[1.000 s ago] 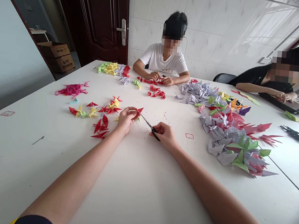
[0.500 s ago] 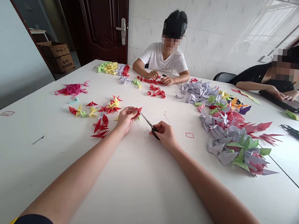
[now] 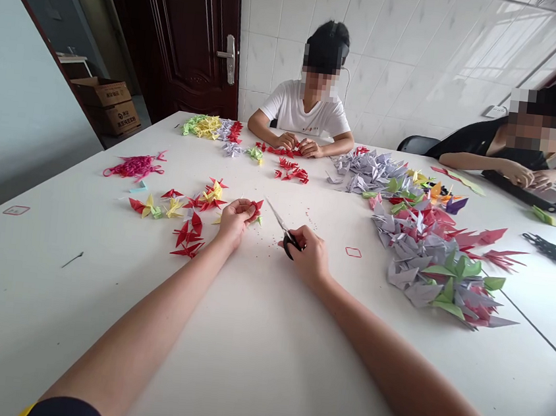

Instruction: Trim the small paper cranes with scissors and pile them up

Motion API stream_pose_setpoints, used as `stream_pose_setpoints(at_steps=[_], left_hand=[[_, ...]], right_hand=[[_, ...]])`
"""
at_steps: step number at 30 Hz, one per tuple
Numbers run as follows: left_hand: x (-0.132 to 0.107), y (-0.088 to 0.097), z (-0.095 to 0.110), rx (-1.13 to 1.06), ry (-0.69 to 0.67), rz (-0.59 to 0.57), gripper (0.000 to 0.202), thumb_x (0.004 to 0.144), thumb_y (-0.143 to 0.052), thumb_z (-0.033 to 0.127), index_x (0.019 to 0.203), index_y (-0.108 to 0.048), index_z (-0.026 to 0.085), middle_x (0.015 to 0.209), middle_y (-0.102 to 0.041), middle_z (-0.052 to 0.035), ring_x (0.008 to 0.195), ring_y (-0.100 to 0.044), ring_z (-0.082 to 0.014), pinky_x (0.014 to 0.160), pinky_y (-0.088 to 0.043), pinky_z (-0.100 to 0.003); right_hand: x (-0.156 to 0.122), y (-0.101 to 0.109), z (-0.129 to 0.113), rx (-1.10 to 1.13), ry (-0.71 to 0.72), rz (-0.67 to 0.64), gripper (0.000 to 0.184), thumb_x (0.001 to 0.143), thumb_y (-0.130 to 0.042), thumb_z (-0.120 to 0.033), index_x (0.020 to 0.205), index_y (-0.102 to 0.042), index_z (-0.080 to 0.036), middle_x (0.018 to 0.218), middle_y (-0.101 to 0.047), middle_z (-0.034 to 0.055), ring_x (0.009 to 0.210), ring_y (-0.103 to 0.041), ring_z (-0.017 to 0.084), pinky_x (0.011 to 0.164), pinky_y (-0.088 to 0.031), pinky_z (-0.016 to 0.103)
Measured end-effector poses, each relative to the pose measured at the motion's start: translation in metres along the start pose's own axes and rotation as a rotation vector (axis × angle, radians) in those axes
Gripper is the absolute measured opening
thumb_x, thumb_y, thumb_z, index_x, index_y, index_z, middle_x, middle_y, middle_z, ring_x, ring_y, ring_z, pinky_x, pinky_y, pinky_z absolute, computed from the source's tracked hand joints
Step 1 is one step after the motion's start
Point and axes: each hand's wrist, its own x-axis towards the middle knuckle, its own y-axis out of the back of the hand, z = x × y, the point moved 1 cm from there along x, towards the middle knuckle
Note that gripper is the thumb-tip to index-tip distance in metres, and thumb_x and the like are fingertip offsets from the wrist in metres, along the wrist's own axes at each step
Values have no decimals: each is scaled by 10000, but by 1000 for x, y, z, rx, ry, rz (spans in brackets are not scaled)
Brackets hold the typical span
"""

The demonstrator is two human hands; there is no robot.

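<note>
The scissors (image 3: 283, 225) now stand clear of the red paper crane (image 3: 257, 210), with a gap of bare table (image 3: 244, 337) between tip and paper; half a second ago the blades reached right up to it. The left hand (image 3: 235, 220) is in much the same place, thumb and fingers pinching the crane above the tabletop, while the right hand (image 3: 309, 251) has its fingers wrapped around the black handles, the blades pointing away and to the left. At the right, the hands of the person in dark clothing (image 3: 474, 139) have drawn closer together; the person in the white T-shirt (image 3: 307, 120) sits across much as before, both hands at a row of red folded pieces (image 3: 280, 150). By count: one pair of scissors, one crane in the left hand, two co-workers, two cardboard boxes (image 3: 116, 118) by the doorway, one magenta string bundle (image 3: 136, 166), one black cord bundle (image 3: 554, 253) and two red-outlined marks (image 3: 353, 252) on the table. The large heap of paper cranes (image 3: 416, 239) at the right overlaps too much to count.
</note>
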Motion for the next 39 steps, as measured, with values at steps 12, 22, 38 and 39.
stream_pose_setpoints(at_steps=[12,22,38,39], left_hand=[[-5,-1,5,76,-23,-70,233,659,-729,122,859,-618,172,843,-631,-7,772,-647,-113,747,-481,-251],[-5,-3,5,74,-47,-37,224,634,-666,70,825,-622,178,903,-628,-11,779,-630,-103,709,-470,-227],[-4,-2,4,79,-69,-11,253,614,-710,110,857,-672,169,908,-644,-29,764,-588,-90,711,-478,-232],[-4,-2,4,82,-68,-15,257,614,-716,111,860,-671,169,903,-646,-29,762,-591,-91,714,-478,-236]], right_hand=[[4,6,-9,7,7,82,345,671,-748,-440,876,-553,-244,860,-642,19,715,-512,172,646,-423,305],[3,2,-5,17,53,18,131,676,-663,-290,770,-593,-232,700,-613,-4,659,-488,161,606,-390,280],[3,1,-4,15,2,-54,143,663,-577,-208,798,-612,-240,724,-735,-6,649,-561,166,615,-413,279],[3,1,-5,21,1,-56,140,667,-576,-204,798,-610,-240,728,-737,-5,651,-564,166,614,-413,280]])
